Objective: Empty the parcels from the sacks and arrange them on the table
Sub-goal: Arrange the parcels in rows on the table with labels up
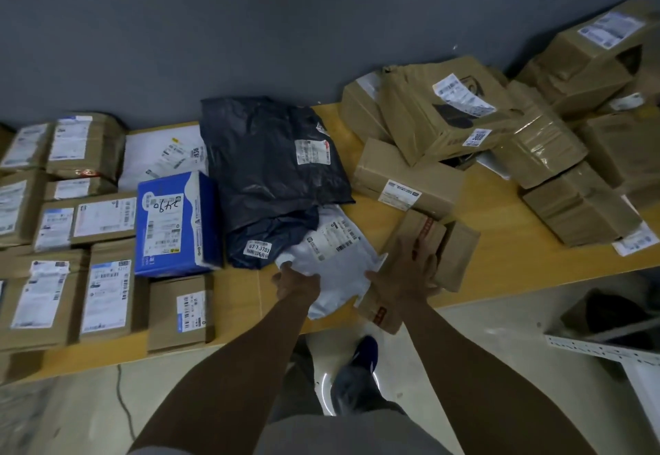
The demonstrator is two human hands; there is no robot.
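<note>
Parcel in hand: white mailer (332, 258), near edge of counter (500, 261), 6 o'clock. Left grip (298, 285) pinches its 8 o'clock corner; right grip (407, 276) lies spread on a small box (423, 231) at 3 o'clock. Risk: both overhang; a shove could tip the box to the floor (482, 319). Dark bag (278, 229), 11 o'clock, labelled "67-7-3703"; blue box (171, 226) hand-marked, perhaps "2490".

Head-worn, down over near table (500, 261)
</note>
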